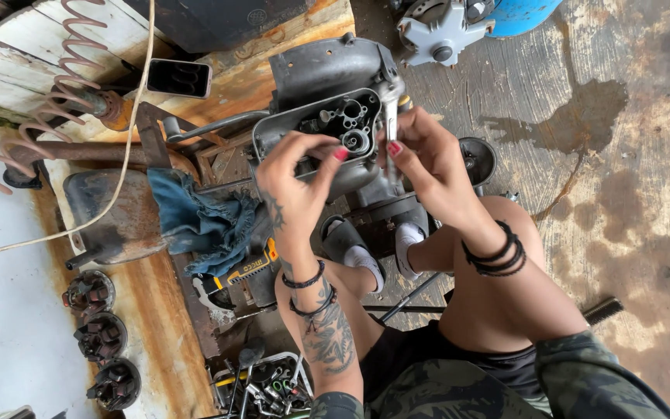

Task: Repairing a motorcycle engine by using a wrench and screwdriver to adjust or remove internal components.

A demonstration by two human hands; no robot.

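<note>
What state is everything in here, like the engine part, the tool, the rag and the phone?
Engine casing: cover off, inner holes exposed.
Left hand: fingertips resting on the casing's rim.
Right hand: grip closed on metal tool, held upright.
Blue rag: crumpled.
Phone: screen dark.
Tool tray: full.

- Soft, even daylight fills the scene; bright, with no hard shadows.
- The white floor (1, 326) at 8 o'clock is nearly washed out.
- The engine case (327, 116) at 12 o'clock stays dark inside its cavity.
- Focus is sharp at centre; lines bend at the edges, wide-lens distortion.
- The right hand (420, 155) shows slight blur.
</note>
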